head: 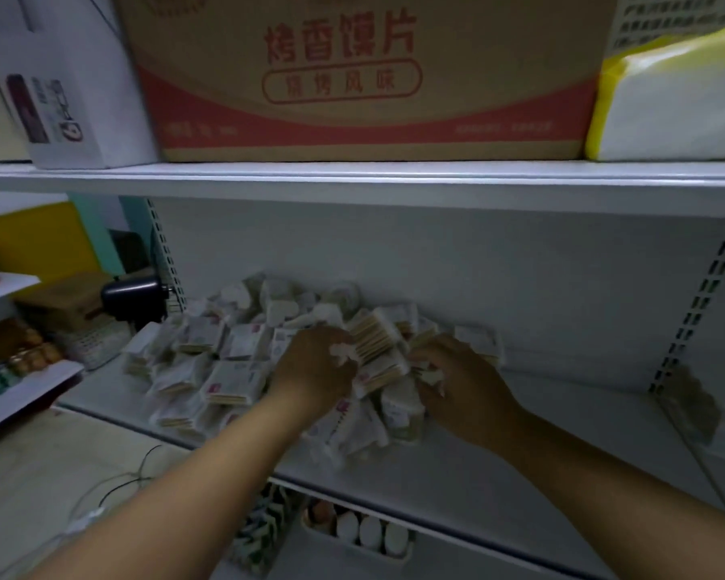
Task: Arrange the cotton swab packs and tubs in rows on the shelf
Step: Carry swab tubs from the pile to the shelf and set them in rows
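Your swab packs [235,370] lie in one loose heap on the middle shelf [457,470], toward its left and centre. They are tipped at all angles and overlap each other. The tubs [281,307], pale and rounded, sit jumbled at the back of the heap against the rear panel.

No row has been formed anywhere that you can see, so I judge the task to be at its very start. Nearly all the sorting is left, and the right stretch of the shelf is bare and ready for rows.

Your left hand [315,366] is in the middle of the heap, with its fingers curled down around one of the swab packs. A bit of white shows between them. Your right hand [461,383] is at the heap's right edge, with fingers bent into a couple of packs there. Blur hides exactly how many it grips. Between your two hands a pack stands up on edge with its sticks showing.

Further out, something pale lies at the far right end of the shelf, too blurred to name. The upper shelf [352,177] carries a large cardboard box [352,77], with a white box [72,85] to its left and a yellow and white soft pack [679,102] to its right. Below your arms, a bin of small bottles [365,533] sits on a lower level.
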